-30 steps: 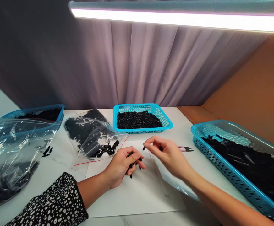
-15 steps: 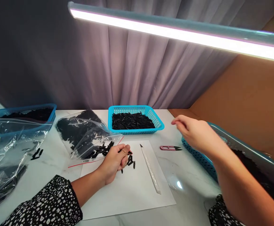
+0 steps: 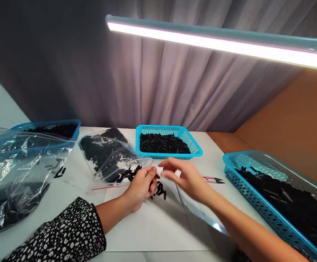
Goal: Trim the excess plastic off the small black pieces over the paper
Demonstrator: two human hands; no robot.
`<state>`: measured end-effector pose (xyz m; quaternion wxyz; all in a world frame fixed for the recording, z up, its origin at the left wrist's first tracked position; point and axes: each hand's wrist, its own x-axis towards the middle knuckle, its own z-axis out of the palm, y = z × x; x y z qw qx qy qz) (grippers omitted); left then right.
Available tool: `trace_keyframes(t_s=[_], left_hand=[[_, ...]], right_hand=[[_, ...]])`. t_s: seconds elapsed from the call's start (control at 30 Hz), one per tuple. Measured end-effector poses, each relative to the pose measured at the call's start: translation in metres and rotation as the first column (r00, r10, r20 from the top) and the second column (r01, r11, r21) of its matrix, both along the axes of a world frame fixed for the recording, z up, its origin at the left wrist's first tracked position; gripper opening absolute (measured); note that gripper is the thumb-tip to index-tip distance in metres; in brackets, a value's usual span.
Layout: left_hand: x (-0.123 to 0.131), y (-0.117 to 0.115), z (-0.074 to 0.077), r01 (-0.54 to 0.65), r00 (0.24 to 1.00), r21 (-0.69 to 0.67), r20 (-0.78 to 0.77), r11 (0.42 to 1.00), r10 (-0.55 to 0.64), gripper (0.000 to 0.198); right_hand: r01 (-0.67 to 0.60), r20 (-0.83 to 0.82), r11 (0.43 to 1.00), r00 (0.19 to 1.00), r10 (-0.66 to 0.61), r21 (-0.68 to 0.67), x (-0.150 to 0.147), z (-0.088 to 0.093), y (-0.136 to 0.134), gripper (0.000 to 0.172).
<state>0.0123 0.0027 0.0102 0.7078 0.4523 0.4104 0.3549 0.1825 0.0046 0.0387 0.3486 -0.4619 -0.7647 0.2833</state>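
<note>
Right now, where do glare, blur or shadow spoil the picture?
Head view: the tube light burns out to white. Head view: glare streaks the leftmost plastic bag. Head view: the right hand is slightly blurred, and shadow dims the right side of the white sheet.

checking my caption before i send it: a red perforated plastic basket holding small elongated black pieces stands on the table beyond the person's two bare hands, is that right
Only the colour is wrong: the head view shows the perforated plastic basket is bright blue. It does hold small elongated black pieces and stands beyond the bare left hand and bare right hand.
</note>
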Motion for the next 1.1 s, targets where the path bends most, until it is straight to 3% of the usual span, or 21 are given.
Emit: trace_keyframes(t_s=[0.03,0.13,0.23,0.43,0.63,0.8,1.0,1.1], left_hand=[[0.001,0.0,-0.002,-0.009,1.0,0.008,-0.019,1.0,0.009,0.055],[0.003,0.0,-0.004,0.024,0.997,0.059,-0.081,0.998,-0.019,0.054],[0.003,-0.002,-0.003,0.071,0.992,0.117,-0.114,0.991,-0.058,0.052],[0.001,-0.003,0.001,0.128,0.986,0.187,-0.133,0.974,-0.104,0.047],[0.001,-0.005,0.004,0.181,0.973,0.216,-0.184,0.959,-0.142,0.037],[0.003,-0.005,0.005,0.159,0.973,0.208,-0.201,0.965,-0.116,0.037],[0.002,-0.002,0.01,0.03,0.995,0.076,-0.101,0.997,-0.023,0.041],[0.0,-0.002,0.015,0.058,0.998,-0.02,-0.012,0.998,-0.058,0.029]], right_hand=[[-0.03,-0.078,0.999,0.997,0.026,-0.045,-0.005,-0.007,-0.011,0.015],[0.071,-0.22,0.997,0.972,-0.077,-0.034,-0.013,-0.023,-0.029,0.013],[0.159,-0.245,0.986,0.959,-0.142,0.05,-0.009,-0.029,-0.029,0.015],[0.219,-0.336,0.965,0.928,-0.16,0.143,0.007,-0.038,-0.025,0.008],[0.199,-0.423,0.98,0.89,-0.171,0.023,0.011,-0.05,-0.026,0.01],[0.171,-0.47,0.984,0.866,-0.172,-0.046,0.007,-0.049,-0.028,0.01],[0.131,-0.606,0.966,0.757,-0.243,-0.224,0.005,-0.044,-0.028,0.015],[0.112,-0.645,0.959,0.719,-0.26,-0.262,0.005,-0.044,-0.026,0.016]])
